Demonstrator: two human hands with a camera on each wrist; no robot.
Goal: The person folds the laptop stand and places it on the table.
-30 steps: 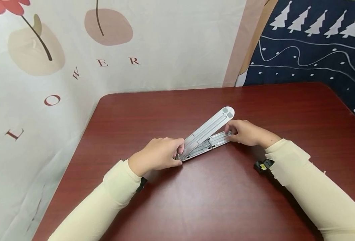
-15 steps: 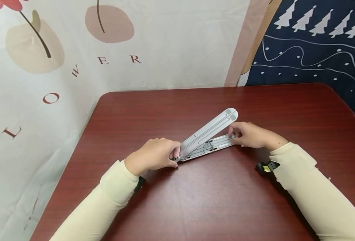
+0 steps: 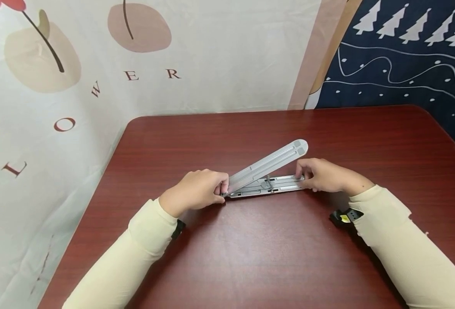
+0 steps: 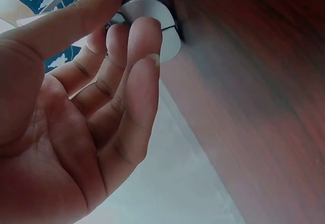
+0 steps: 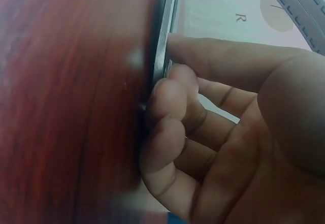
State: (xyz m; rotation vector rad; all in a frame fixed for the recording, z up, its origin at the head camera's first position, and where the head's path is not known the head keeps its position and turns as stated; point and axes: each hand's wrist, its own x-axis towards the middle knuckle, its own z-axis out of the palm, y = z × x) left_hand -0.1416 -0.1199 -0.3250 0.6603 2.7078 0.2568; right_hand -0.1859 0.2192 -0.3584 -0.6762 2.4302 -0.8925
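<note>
A silver folding laptop stand lies between both hands on the table, its two bars spread in a narrow V. The upper bar (image 3: 267, 166) slants up to a rounded end with grey pads. The lower bar (image 3: 285, 183) lies nearly level below it, with a small metal bracket (image 3: 269, 183) midway. My left hand (image 3: 196, 191) pinches the joined end, its fingers hiding most of the hinge. In the left wrist view a rounded silver end (image 4: 170, 41) shows past the fingertips. My right hand (image 3: 327, 176) pinches the lower bar's right end, whose edge (image 5: 163, 41) shows in the right wrist view.
The reddish-brown wooden table (image 3: 250, 257) has rounded far corners. A pale printed cloth (image 3: 227, 56) hangs behind and to the left, and a navy cloth with white trees (image 3: 397, 64) at the right. A black wrist device (image 3: 345, 216) sits under the right cuff.
The laptop stand has turned clockwise in the head view, its right end nearer and its hinge end slightly farther. Both hands have moved with it, keeping their grips.
</note>
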